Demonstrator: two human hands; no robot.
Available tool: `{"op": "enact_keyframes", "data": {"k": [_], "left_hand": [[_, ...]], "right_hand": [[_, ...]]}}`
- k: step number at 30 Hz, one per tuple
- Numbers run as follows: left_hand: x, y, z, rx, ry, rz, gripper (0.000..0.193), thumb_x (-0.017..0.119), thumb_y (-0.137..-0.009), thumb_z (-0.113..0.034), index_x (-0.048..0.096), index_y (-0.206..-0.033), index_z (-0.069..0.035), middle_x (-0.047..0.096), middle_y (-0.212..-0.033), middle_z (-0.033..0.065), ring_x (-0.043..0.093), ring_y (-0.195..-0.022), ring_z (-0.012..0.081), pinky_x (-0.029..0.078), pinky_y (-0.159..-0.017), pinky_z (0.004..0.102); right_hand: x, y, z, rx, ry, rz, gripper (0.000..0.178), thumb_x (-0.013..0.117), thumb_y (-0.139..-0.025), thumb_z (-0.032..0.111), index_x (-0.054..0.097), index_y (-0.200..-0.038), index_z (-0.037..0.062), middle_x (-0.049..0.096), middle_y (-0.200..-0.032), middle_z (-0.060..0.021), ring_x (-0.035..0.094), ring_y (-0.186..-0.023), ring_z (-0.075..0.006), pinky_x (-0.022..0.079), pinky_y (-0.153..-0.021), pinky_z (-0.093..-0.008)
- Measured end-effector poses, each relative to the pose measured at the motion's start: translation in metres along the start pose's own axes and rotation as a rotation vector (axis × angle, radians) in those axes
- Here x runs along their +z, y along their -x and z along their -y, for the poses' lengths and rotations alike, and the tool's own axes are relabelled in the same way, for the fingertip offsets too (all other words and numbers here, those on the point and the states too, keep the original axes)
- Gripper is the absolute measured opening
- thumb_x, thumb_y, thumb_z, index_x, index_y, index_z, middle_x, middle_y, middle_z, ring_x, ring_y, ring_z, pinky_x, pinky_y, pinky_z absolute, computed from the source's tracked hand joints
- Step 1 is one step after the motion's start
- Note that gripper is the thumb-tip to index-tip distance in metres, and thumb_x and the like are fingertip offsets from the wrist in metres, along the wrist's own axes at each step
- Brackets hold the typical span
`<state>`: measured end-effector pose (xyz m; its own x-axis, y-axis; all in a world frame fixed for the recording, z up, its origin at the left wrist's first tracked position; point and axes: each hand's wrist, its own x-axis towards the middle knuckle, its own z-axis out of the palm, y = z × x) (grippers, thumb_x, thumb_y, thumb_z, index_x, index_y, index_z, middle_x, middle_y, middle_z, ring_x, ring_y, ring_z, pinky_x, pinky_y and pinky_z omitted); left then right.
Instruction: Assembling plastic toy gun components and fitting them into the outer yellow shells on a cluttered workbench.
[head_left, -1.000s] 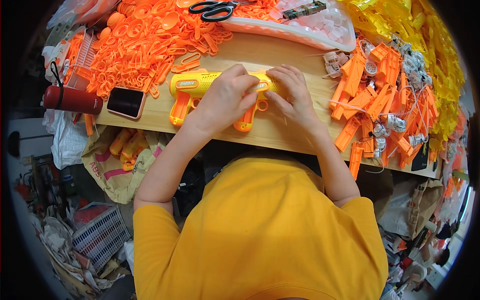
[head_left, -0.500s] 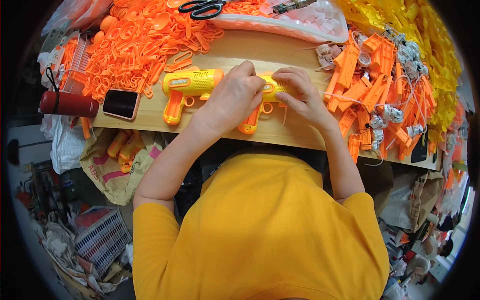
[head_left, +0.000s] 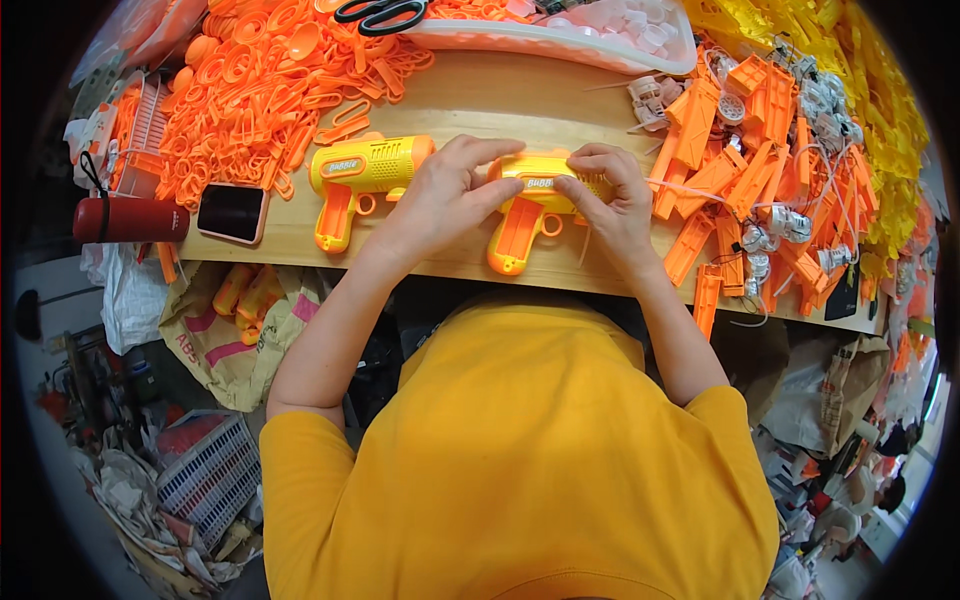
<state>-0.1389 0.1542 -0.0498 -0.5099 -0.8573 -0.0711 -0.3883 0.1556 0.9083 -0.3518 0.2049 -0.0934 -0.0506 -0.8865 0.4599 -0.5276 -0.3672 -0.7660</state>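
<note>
A yellow and orange toy gun (head_left: 517,228) lies on the wooden table in front of me, its orange grip toward my body. My left hand (head_left: 440,203) takes the gun's left end, thumb on the near face and index finger along the upper edge. On the barrel's right part, my right hand (head_left: 618,205) pinches with thumb and fingers, hiding some of it. An oval label shows between the two thumbs. To the left, a similar toy gun (head_left: 338,215) rests untouched on the table.
Orange plastic parts (head_left: 250,100) are heaped at far left, near a phone (head_left: 232,213) and a red bottle (head_left: 130,219). Scissors (head_left: 382,14) lie by a white tray (head_left: 560,42). Orange pieces with wired motors (head_left: 745,150) pile up on the right, beside yellow parts (head_left: 870,120).
My left hand has drawn back leftward from across the gun, its thumb and index finger spreading along the gun's edges. More of the body and label now shows. My right hand stays on the barrel.
</note>
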Motion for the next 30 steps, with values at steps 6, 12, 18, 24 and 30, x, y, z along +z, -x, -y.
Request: {"op": "enact_keyframes", "data": {"k": [6,12,18,24,30], "left_hand": [[-0.001,-0.005,-0.004,-0.382,0.369,0.165,0.043,0.066,-0.087,-0.018,0.052,-0.127,-0.011,0.056,-0.104,0.0034,0.062,-0.069,0.0104,0.048,-0.051,0.0199],[0.004,-0.009,-0.002,-0.325,0.388,0.140,0.038,0.064,-0.088,-0.016,0.051,-0.122,-0.009,0.054,-0.107,0.0047,0.062,-0.074,0.0112,0.051,-0.054,0.0217],[0.006,-0.011,0.009,-0.289,0.366,0.164,0.040,0.063,-0.089,-0.017,0.048,-0.125,-0.010,0.054,-0.109,0.0059,0.060,-0.081,0.0115,0.052,-0.058,0.0224],[0.018,0.007,0.011,0.147,-0.140,-0.089,0.045,0.066,-0.086,-0.019,0.050,-0.126,-0.006,0.056,-0.108,0.0101,0.058,-0.086,0.0145,0.050,-0.071,0.0291],[-0.042,0.025,-0.002,0.301,-0.459,-0.301,0.056,0.063,-0.075,-0.012,0.049,-0.129,-0.011,0.051,-0.120,0.0175,0.053,-0.110,0.0331,0.045,-0.090,0.0379]], "right_hand": [[0.000,0.002,0.001,0.000,-0.005,-0.014,0.021,0.076,-0.074,0.005,0.064,-0.092,0.0025,0.061,-0.098,-0.0088,0.056,-0.093,-0.0188,0.045,-0.082,-0.0290],[0.002,0.000,0.000,-0.017,0.008,-0.004,0.022,0.076,-0.074,0.005,0.063,-0.093,0.0021,0.061,-0.099,-0.0094,0.056,-0.092,-0.0190,0.045,-0.081,-0.0283],[0.004,0.002,0.002,-0.041,0.060,-0.028,0.022,0.075,-0.075,0.005,0.063,-0.093,0.0017,0.061,-0.099,-0.0095,0.056,-0.092,-0.0189,0.045,-0.079,-0.0276],[0.004,0.005,0.001,-0.047,0.077,-0.043,0.021,0.073,-0.077,0.005,0.063,-0.095,0.0019,0.060,-0.099,-0.0096,0.056,-0.093,-0.0201,0.045,-0.081,-0.0293],[-0.018,-0.001,0.000,-0.008,0.064,0.148,0.033,0.070,-0.079,0.007,0.061,-0.110,0.0049,0.056,-0.117,-0.0115,0.051,-0.111,-0.0244,0.040,-0.095,-0.0331]]}}
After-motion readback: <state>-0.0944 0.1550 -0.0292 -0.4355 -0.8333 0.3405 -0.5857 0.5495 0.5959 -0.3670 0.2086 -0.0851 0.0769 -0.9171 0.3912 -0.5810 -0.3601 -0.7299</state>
